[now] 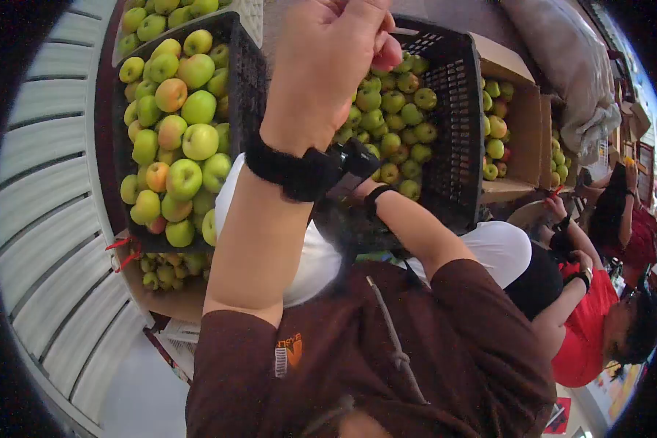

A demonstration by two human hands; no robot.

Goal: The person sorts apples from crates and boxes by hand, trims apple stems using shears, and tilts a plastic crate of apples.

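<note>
The left hand (328,55) is cut off by the top edge, so its knuckles do not show, and the curled fingers (383,44) hide whatever is inside them; I cannot tell if they hold something. The right hand is hidden behind the left forearm; only its wrist with a black band (378,194) shows, below the left fingers. Behind those fingers, the middle crate (452,117) is partly covered, so many of its apples (398,128) are not seen. The box (522,139) to the right of the fingers shows only part of its fruit. Far right, another person's hands (562,219) are too small to read.
</note>
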